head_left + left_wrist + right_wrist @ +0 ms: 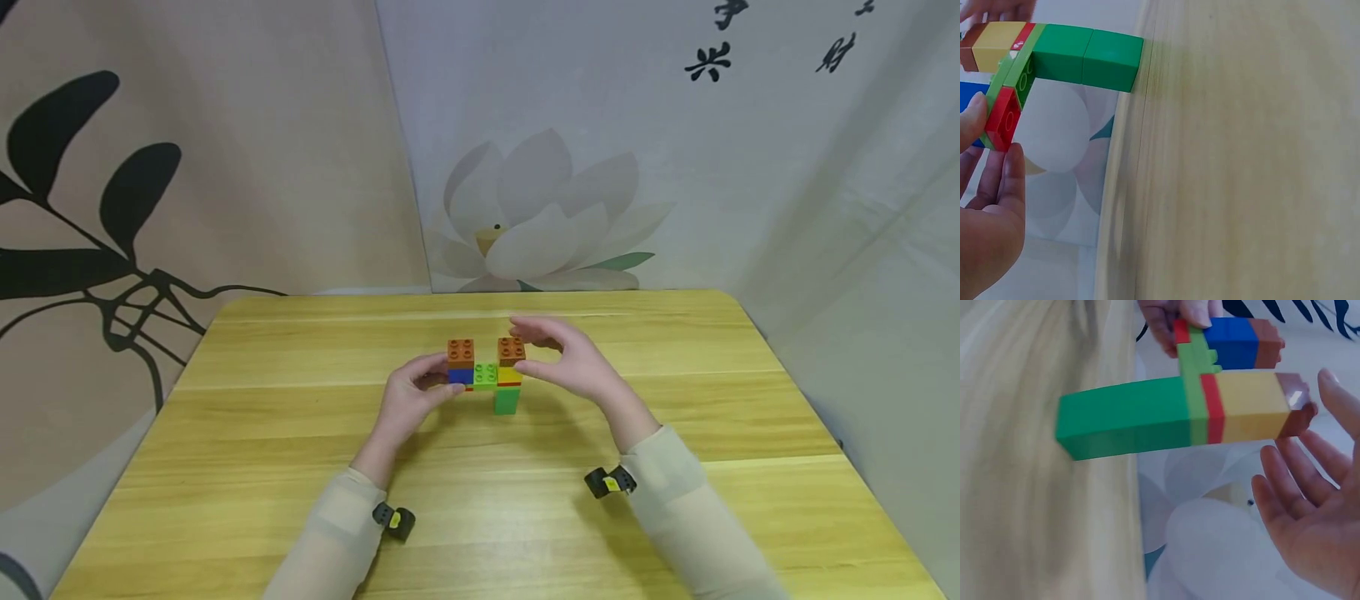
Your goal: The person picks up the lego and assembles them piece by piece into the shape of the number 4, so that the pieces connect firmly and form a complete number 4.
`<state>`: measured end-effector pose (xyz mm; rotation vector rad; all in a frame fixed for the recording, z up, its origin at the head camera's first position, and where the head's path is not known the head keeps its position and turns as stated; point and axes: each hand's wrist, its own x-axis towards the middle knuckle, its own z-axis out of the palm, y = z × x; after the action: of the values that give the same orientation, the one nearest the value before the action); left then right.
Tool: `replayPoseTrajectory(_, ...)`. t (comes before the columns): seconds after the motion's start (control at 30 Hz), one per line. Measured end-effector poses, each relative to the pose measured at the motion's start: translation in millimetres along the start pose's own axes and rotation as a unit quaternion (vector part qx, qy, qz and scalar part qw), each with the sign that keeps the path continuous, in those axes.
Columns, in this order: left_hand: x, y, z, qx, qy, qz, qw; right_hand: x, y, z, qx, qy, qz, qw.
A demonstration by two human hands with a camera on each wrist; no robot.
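Note:
A structure of joined toy bricks is in front of me, bridged by a light green brick [485,377]. On its left side a brown brick [461,353] tops a blue brick [461,377], with a red brick [1005,119] underneath. My left hand [408,398] pinches this side between thumb and fingers. On the right, another brown brick [512,350] sits above a yellow brick [1254,405], a thin red brick [1212,407] and a dark green column [1125,419]. Around that brown top my right hand [573,362] is spread, fingers loosely bent, gripping nothing. Whether the column touches the table, I cannot tell.
The structure is over a wooden table [480,525], toward its far side. Behind the far edge hangs a printed cloth [300,150] with leaves, a lotus and dark characters. A small black camera is strapped at each wrist.

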<state>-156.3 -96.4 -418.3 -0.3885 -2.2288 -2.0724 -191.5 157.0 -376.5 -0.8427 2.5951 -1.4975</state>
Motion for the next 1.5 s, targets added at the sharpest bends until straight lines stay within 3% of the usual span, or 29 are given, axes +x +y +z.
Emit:
replayPoseTrajectory(0.23,0.0,0.4,-0.4,0.005,0.002,-0.011,0.9999,-14.2,-5.9,9.9,0.042,0.011,0.061,0.9972)
replayPoseTrajectory(0.63,0.6,4.4,1.6,0.029,0.006,-0.023,0.9993,-17.6,-4.5,16.7,0.100,0.044,0.081,0.9907)
replayPoseTrajectory(0.93,0.8,9.5,4.1,0.031,0.000,-0.031,0.9991,-13.7,26.9,19.0,0.108,0.035,0.095,0.9890)
replayPoseTrajectory(1.33,1.6,16.8,6.1,0.035,0.024,-0.075,0.9962,-7.7,29.4,22.0,0.197,0.011,0.145,0.9695)
replayPoseTrajectory(1.5,4.4,3.0,4.9,0.029,0.030,-0.108,0.9933,-6.4,32.8,26.5,0.206,0.024,0.168,0.9638)
